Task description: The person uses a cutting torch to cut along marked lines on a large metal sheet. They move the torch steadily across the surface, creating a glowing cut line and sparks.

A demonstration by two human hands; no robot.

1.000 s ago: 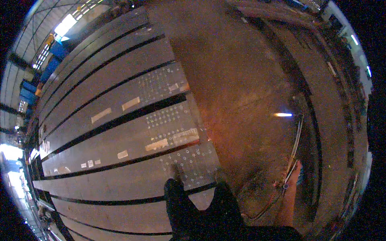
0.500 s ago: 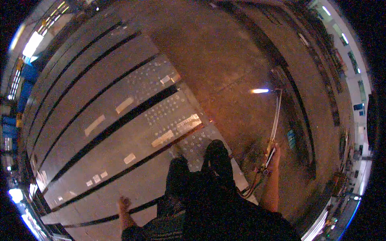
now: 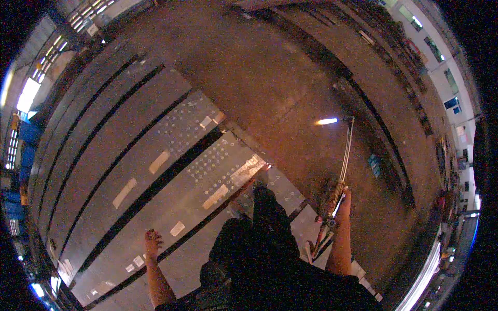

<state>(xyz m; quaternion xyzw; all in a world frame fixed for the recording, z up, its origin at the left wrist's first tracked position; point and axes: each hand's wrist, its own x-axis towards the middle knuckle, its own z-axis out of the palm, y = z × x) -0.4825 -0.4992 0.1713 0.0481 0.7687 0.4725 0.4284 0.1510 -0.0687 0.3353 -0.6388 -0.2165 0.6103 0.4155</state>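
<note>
A lit gas cutting torch (image 3: pixel 346 150) is in my right hand (image 3: pixel 343 201), with my fingers wrapped round its handle. Its long tubes reach away from me to a bent head, and a bright flame (image 3: pixel 327 122) shoots leftward from the tip, apart from the plates. Hoses and valves at the torch's rear lie beside my right forearm. Out to the left, my left hand (image 3: pixel 152 239) hangs above a grey metal plate (image 3: pixel 171 207); it is empty, its fingers loosely curled and apart. A small spot glows orange at a plate's right edge, near my forward foot.
Several long grey plates lie side by side with dark gaps (image 3: pixel 150 179) between them, some bearing pale labels (image 3: pixel 177 228) and round marks. My dark-clothed legs stand over them. Brown floor runs along their right ends. A blue-green object (image 3: pixel 374 166) lies there, before long dark beams (image 3: pixel 381 122).
My left hand has swung forward and its fingers show more clearly. One leg has stepped ahead toward the glowing spot. The torch stays lit in my right hand; the whole view has turned slightly.
</note>
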